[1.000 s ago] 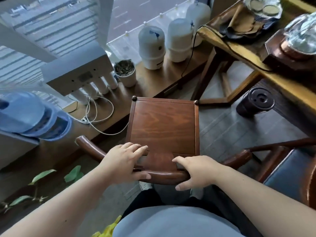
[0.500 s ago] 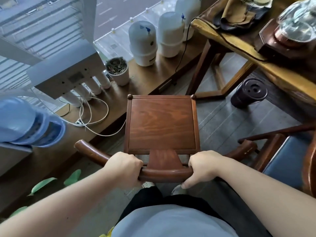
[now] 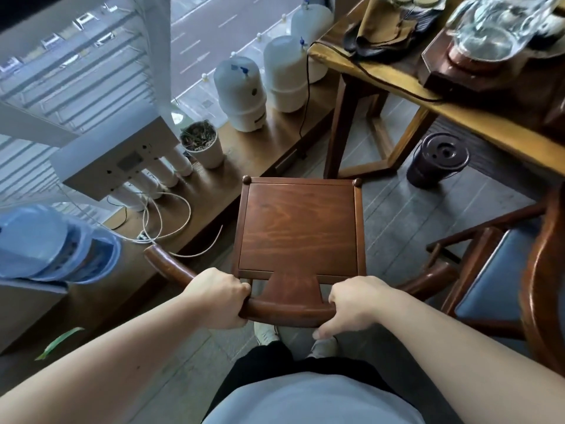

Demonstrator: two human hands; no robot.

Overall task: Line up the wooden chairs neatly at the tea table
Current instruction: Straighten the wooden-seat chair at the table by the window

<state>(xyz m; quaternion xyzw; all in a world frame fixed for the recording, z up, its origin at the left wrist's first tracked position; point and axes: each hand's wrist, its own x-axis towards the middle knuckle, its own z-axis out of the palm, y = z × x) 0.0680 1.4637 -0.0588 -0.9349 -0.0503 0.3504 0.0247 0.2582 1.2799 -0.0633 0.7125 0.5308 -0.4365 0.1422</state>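
Fingers of both hands clenched on wooden chair (image 3: 298, 228) backrest, beside tea table (image 3: 477, 117).

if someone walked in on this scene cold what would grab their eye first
Dead centre is the wooden chair, its bare red-brown seat facing up, with the left hand and right hand both clamped on its curved back rail. Upper right, the tea table carries a glass kettle. Along the window ledge on the left stand white filter tanks.
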